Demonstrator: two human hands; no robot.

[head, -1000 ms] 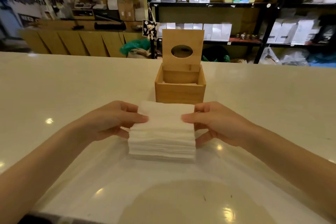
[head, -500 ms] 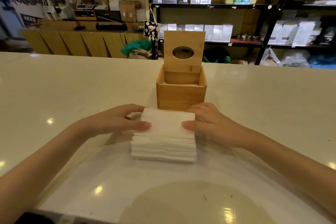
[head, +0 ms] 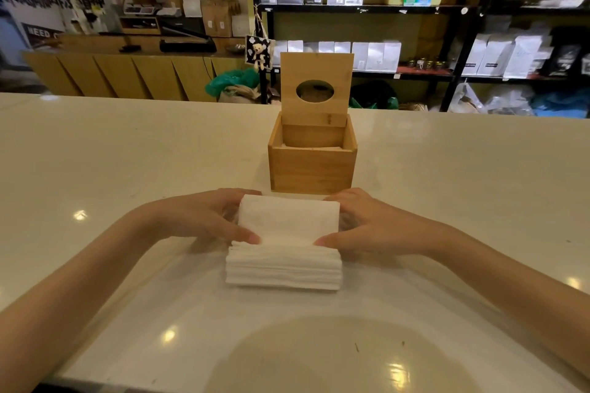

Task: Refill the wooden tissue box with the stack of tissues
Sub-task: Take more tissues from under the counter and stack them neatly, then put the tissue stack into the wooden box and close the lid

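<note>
A thick stack of white tissues point(head: 284, 252) lies on the pale counter point(head: 127, 163), just in front of the wooden tissue box point(head: 312, 169). The box stands open, its lid point(head: 316, 89) with an oval hole raised upright at the back. My left hand point(head: 204, 217) grips the stack's left side, thumb on top near the front edge. My right hand point(head: 367, 223) grips the right side the same way. The fingers of both hands wrap around the sides of the stack, partly hidden behind it.
Behind the counter stand black shelves point(head: 367, 6) with white and silver bags. A wooden cabinet point(head: 127, 73) runs along the back left. A green bag point(head: 233, 83) lies on the floor beyond the counter's far edge.
The stack was lifted a second ago and now rests on the counter. Both hands have slid along its sides, thumbs now nearer the front edge.
</note>
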